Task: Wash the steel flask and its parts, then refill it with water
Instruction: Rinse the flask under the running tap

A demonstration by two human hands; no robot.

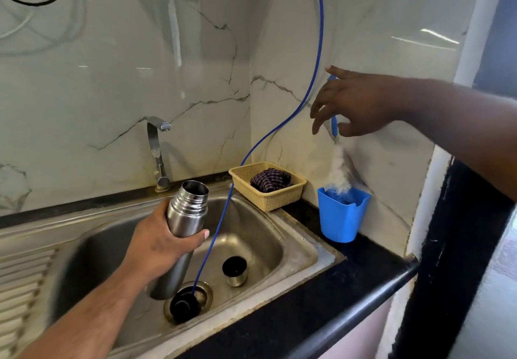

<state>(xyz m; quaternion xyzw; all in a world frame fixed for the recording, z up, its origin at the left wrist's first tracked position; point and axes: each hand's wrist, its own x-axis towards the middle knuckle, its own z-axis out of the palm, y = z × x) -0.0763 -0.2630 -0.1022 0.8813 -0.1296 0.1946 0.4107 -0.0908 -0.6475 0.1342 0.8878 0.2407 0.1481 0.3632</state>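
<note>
Here, in the head view, the left hand (156,244) grips the steel flask (186,210) round its upper body, fingers wrapped behind it and the thumb across the front. The flask is open-mouthed, tilted slightly, and held above the steel sink (293,235). Below this hand, the flask's black stopper (184,307) lies on the sink drain. Just right of it, the steel cap (235,270) sits mouth-up on the sink floor.

The right hand (355,104) is raised well to the right of the left one, near the marble wall. It holds the blue handle of a bottle brush (334,125) between thumb and forefinger, and its other fingers are spread loosely. The white bristles hang straight below this hand, with their tip just inside the rim of a blue plastic holder (342,216) on the black worktop (363,269).

Between the two hands, a thin blue hose (316,51) curves down from above into the drain. Behind it stands a yellow basket (268,199) containing a checked cloth (270,179). Beyond the left hand, the tap (156,151) rises from the back edge of the sink.
</note>
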